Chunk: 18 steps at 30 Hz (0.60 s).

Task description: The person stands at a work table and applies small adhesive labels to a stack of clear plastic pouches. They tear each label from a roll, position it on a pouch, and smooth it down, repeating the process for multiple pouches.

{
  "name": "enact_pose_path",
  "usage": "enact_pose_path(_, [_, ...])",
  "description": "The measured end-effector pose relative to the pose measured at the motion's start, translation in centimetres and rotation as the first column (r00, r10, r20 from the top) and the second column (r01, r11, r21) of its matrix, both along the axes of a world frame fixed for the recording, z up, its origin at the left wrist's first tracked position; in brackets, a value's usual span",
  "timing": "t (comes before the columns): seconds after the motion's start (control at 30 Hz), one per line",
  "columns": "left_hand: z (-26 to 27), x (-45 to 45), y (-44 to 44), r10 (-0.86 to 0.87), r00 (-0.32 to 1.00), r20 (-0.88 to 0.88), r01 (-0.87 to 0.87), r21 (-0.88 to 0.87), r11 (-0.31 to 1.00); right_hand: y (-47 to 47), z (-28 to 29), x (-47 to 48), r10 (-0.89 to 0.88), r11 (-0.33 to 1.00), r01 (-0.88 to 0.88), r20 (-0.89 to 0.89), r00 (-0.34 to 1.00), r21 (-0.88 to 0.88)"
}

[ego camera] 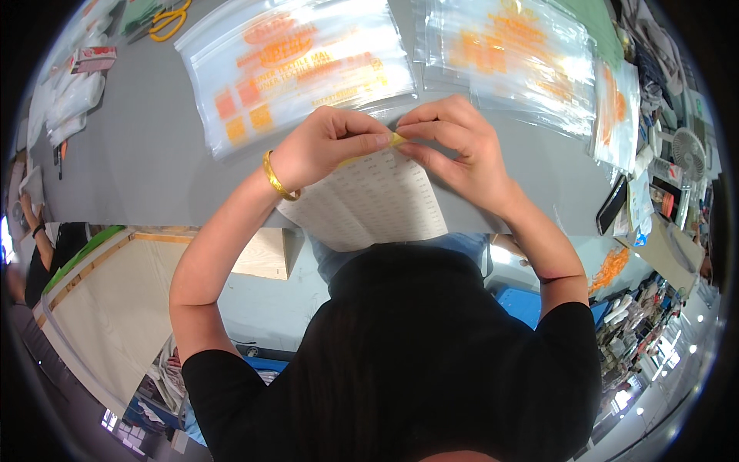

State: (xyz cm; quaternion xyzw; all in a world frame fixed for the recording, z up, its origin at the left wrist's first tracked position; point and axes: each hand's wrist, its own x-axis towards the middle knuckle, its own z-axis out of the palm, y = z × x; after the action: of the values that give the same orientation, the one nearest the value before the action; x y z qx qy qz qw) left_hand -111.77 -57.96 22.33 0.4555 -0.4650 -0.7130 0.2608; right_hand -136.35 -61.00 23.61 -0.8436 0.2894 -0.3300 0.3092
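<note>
A white sheet (369,202) printed with small rows of text hangs over the table's near edge, creased down its middle. Its upper edge shows a yellow strip (398,139). My left hand (329,138), with a gold bangle (276,176) at the wrist, pinches that edge between thumb and fingers. Thumb and fingertips of my right hand (456,144) meet on the yellow strip, close beside my left fingertips. Just beyond my hands lies a stack of clear plastic bags (300,63) with orange print. More printed clear bags (514,63) lie behind my right hand.
Yellow-handled scissors (170,22), a small red-and-white box (93,59) and clear plastic rolls (75,101) are at the left. A dark phone (612,205) rests by the right edge; a white fan (688,153) stands beyond. Another person's arm (40,237) shows far left.
</note>
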Motion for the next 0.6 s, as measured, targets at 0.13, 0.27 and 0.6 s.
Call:
enact_pose_path(0.13, [0.39, 0.01, 0.03, 0.012, 1.000, 0.025, -0.011, -0.009, 1.000, -0.12, -0.32, 0.06, 0.023, 0.998, -0.020, 0.035, 0.999, -0.064])
enact_pose_path(0.27, [0.47, 0.06, 0.04, 0.051, 0.999, 0.009, -0.051, -0.002, 0.999, 0.01, -0.76, 0.33, -0.065, 0.991, 0.069, 0.034, 0.997, -0.111])
enact_pose_path(0.6, [-0.03, 0.07, -0.06, 0.054, 0.998, 0.019, -0.054, -0.019, 0.998, -0.06, -0.88, 0.63, -0.059, 0.987, 0.061, 0.016, 0.998, -0.152])
